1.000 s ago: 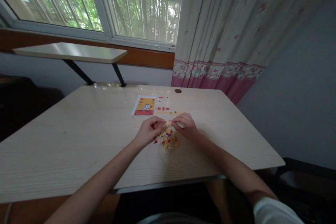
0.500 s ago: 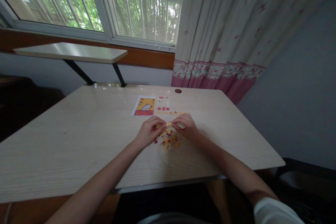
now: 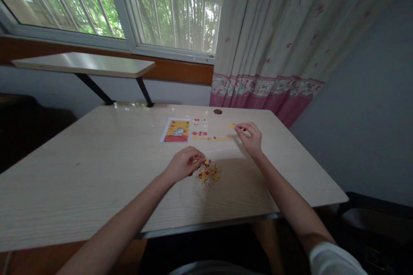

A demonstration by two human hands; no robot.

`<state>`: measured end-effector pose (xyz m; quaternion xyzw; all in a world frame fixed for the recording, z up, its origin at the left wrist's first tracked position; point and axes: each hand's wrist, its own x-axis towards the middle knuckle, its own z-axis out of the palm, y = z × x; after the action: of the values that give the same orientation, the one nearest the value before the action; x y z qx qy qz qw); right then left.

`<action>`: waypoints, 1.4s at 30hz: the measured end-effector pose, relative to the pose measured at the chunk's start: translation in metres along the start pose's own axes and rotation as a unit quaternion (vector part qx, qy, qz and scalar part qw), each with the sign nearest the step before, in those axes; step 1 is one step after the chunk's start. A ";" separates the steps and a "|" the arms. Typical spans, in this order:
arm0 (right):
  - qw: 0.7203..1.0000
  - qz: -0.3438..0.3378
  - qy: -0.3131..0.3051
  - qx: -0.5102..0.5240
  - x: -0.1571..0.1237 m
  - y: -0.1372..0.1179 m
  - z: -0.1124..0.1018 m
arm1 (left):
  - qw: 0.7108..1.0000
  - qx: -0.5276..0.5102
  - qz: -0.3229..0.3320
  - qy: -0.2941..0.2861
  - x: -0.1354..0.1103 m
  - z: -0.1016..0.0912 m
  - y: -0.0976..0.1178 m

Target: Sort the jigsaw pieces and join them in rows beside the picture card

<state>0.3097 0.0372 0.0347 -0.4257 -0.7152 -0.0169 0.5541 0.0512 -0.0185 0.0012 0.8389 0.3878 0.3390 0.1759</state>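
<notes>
Our right hand (image 3: 251,139) is out past the row with a yellow piece (image 3: 231,126); our left hand (image 3: 183,165) sits at the pile (image 3: 208,172).

The hands are well apart. The right thumb and forefinger are pinched on the yellow piece, just above the table (image 3: 97,172) and beyond the end of the row of joined pieces (image 3: 211,138). The left hand's fingers curl over the near edge of the pile; we can't tell whether they grip anything. The picture card (image 3: 176,130) lies flat to the left of the row. We'd judge the piece featherlight, thin and stiff, with tabs that could bend, so a light fingertip pinch at its edges suits it, and it could easily skate on this smooth top.
</notes>
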 end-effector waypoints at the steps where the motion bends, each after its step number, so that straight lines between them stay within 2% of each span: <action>1: 1.000 0.000 0.003 -0.001 0.000 0.001 0.000 | 1.000 0.001 0.000 0.000 0.000 0.000 0.000; 16: 1.000 0.004 -0.016 0.006 -0.004 0.001 0.003 | 1.000 0.009 0.002 -0.004 0.001 -0.002 0.002; 21: 0.997 0.023 -0.056 0.053 -0.007 -0.001 0.015 | 1.000 0.014 0.001 -0.002 0.002 -0.003 0.003; 24: 0.992 0.040 -0.099 0.072 -0.001 0.002 0.031 | 1.000 0.016 -0.005 -0.003 0.001 -0.003 0.004; 28: 0.981 0.081 -0.169 0.045 0.019 0.016 0.065 | 1.000 0.016 -0.005 -0.001 0.001 -0.003 0.004; 32: 0.953 0.157 -0.258 -0.017 0.035 0.031 0.106 | 1.000 0.016 -0.003 0.001 0.001 -0.004 0.003; 35: 0.937 0.192 -0.288 -0.051 0.039 0.037 0.130 | 1.000 0.020 -0.003 0.001 0.001 -0.003 0.003; 38: 0.928 0.209 -0.300 -0.069 0.040 0.040 0.144 | 1.000 0.022 0.003 0.003 0.001 -0.003 0.003; 42: 0.919 0.226 -0.311 -0.091 0.040 0.041 0.150 | 1.000 0.023 0.005 0.006 0.000 -0.003 0.003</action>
<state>0.2175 0.1616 -0.0091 -0.6079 -0.7319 0.1769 0.2520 0.0504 -0.0202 0.0051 0.8427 0.3922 0.3357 0.1527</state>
